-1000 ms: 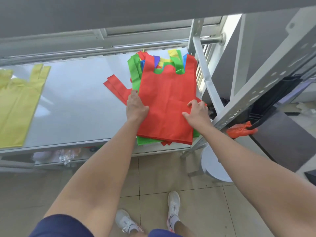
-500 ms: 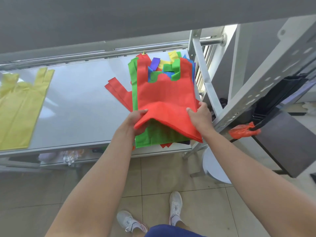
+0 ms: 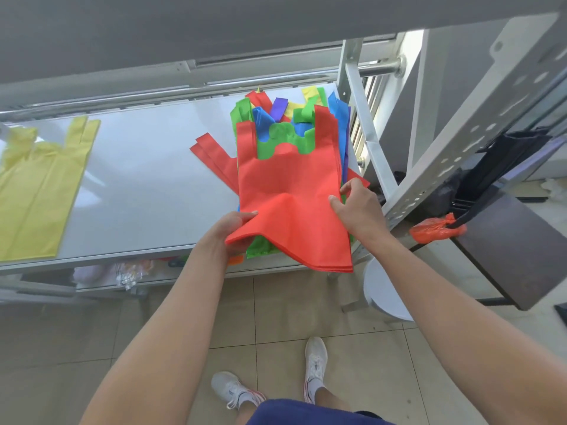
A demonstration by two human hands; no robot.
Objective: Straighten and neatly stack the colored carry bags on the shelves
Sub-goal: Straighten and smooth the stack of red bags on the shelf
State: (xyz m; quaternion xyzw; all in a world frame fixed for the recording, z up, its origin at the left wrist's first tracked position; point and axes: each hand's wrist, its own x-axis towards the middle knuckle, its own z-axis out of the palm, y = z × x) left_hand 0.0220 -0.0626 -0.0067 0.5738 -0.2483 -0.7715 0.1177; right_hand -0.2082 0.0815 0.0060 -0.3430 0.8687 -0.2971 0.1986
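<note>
A bunch of red bags [image 3: 285, 191] tops the pile. Its near end is lifted off the shelf [image 3: 147, 185] and buckled between the left hand [image 3: 236, 231], which pinches one corner, and the right hand [image 3: 359, 210], which grips the opposite edge. Beyond the fingers, a green bag [image 3: 285, 139], a blue bag [image 3: 264, 118] and purple [image 3: 279, 107] and yellow handles [image 3: 308, 93] fan out unevenly. Another red bag [image 3: 214, 154] juts askew just left of the left fingers. Well to the left, a yellow bag [image 3: 36, 191] lies flat.
</note>
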